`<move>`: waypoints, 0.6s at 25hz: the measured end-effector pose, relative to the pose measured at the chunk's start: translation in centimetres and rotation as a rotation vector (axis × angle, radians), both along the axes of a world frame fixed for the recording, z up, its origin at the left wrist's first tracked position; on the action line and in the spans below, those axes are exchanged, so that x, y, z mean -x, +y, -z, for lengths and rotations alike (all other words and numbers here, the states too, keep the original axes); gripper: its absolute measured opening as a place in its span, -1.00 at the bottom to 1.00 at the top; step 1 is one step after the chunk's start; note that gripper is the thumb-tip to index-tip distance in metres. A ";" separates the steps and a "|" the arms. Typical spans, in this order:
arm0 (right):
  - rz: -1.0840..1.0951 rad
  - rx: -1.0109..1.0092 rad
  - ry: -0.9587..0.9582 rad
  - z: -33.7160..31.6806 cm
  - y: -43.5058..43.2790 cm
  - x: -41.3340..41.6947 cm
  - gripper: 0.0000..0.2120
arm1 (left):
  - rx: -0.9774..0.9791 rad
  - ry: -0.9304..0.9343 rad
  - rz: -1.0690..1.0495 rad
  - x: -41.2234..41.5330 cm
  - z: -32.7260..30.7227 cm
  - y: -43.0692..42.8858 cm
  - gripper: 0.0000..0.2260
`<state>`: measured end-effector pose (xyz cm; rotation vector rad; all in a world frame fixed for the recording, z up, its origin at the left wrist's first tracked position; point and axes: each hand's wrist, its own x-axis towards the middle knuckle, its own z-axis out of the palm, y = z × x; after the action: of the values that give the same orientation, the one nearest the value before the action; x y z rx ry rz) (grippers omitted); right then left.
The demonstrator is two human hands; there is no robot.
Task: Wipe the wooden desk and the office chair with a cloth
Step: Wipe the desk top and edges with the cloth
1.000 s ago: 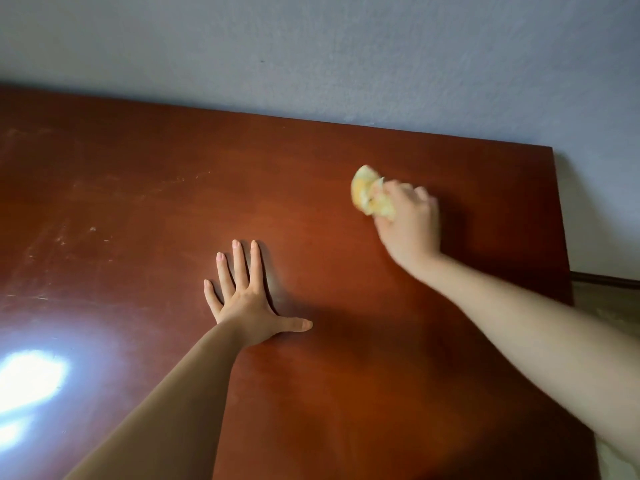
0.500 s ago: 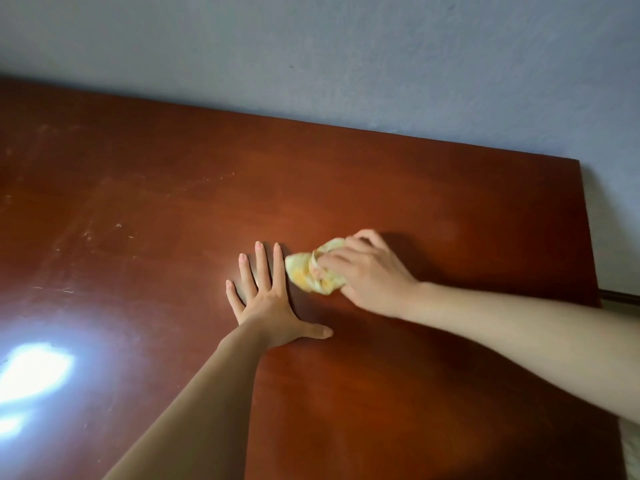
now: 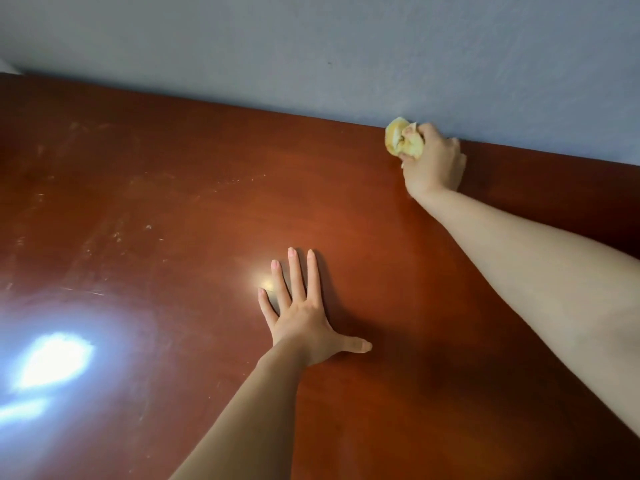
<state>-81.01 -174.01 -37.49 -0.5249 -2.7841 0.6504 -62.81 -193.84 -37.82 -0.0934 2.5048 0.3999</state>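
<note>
Reddish-brown polished wood fills most of my feed: one wooden desk, its top smooth and glossy, with its long back edge running against a matt blue-grey wall and slanting down toward the right of the view. The desk's other edges fall outside the picture, so I cannot tell where the top ends at the sides or the front. A broad stretch of bare top lies left of the two hands, and a narrower bare band lies between them. I count two bare forearms reaching in from below and the right. The left hand lies flat on the wood near the middle, palm down, four fingers straight and slightly spread, thumb stuck out to the right. The right hand is far out at the back edge, well apart from the left, fingers curled tight round the one cloth. That cloth is a crumpled pale-yellow wad bulging out of the fist, sitting right at the seam where the desk meets the wall; whether it touches the wall I cannot tell. A large white glare sits at lower left, with a fainter streak beneath it, and one small bright spot shows beside the left fingers. Fine pale scuffs fleck the left half.
</note>
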 end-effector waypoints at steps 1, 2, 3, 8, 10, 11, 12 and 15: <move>0.061 0.024 0.013 0.2 -0.5 0.3 -0.74 | 0.001 0.003 0.004 0.1 0.0 0.0 0.36; 0.094 0.022 0.024 0.4 -1.1 0.5 -0.75 | 0.004 0.006 0.007 0.1 0.0 -0.1 0.37; 0.089 -0.005 0.031 0.5 -1.6 0.5 -0.74 | 0.005 0.003 0.010 0.2 -0.1 -0.1 0.37; -0.378 -0.164 0.042 0.7 -2.2 -3.2 -0.67 | 0.011 -0.009 0.019 0.0 -0.2 -0.2 0.37; -0.570 -0.204 0.028 0.6 -2.2 -5.3 -0.64 | 0.013 -0.010 0.021 0.0 -0.3 -0.2 0.37; -0.662 -0.206 0.028 0.4 -2.2 -6.6 -0.62 | 0.011 -0.013 0.021 0.0 -0.3 -0.2 0.36; -0.762 -0.201 0.037 0.2 -2.1 -7.8 -0.60 | 0.010 -0.012 0.022 0.0 -0.3 -0.2 0.36; -1.086 -0.200 0.042 -0.7 -0.5 -11.0 -0.56 | 0.010 -0.007 0.028 0.0 -0.4 -0.2 0.36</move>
<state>-70.04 -174.54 -36.75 1.0967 -2.8552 0.5045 -62.77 -194.05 -37.42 -0.0636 2.4989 0.3751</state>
